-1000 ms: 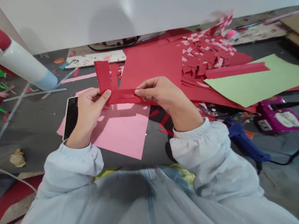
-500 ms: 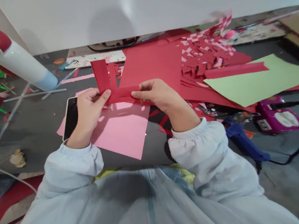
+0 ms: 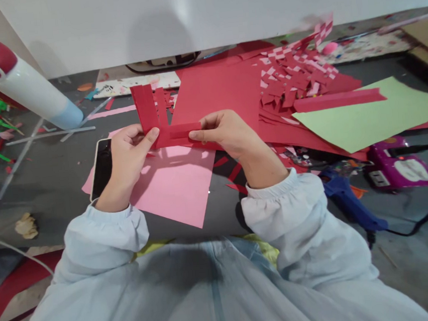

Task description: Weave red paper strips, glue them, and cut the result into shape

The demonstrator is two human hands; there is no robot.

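Observation:
Between my two hands is a piece of red paper [image 3: 163, 136] with strips sticking up at its left end and one strip lying sideways to the right. My left hand [image 3: 130, 150] pinches it at the base of the upright strips, thumb on top. My right hand [image 3: 226, 132] pinches the right end of the sideways strip between thumb and fingers. Below them a pink paper sheet [image 3: 175, 189] lies on the dark table. A phone [image 3: 102, 168] is partly hidden behind my left hand. Beyond is a large red paper sheet [image 3: 218, 87].
A white and blue bottle [image 3: 35, 86] stands back left. Woven red and pink paper pieces [image 3: 296, 73] are heaped back right, near a green sheet [image 3: 378, 113]. At the right lie a blue glue gun [image 3: 348, 201] and a purple box [image 3: 402, 169] with a cable.
My right fingers have shifted very slightly on the sideways strip, and its end shows more plainly. Both hands keep their hold on the red paper.

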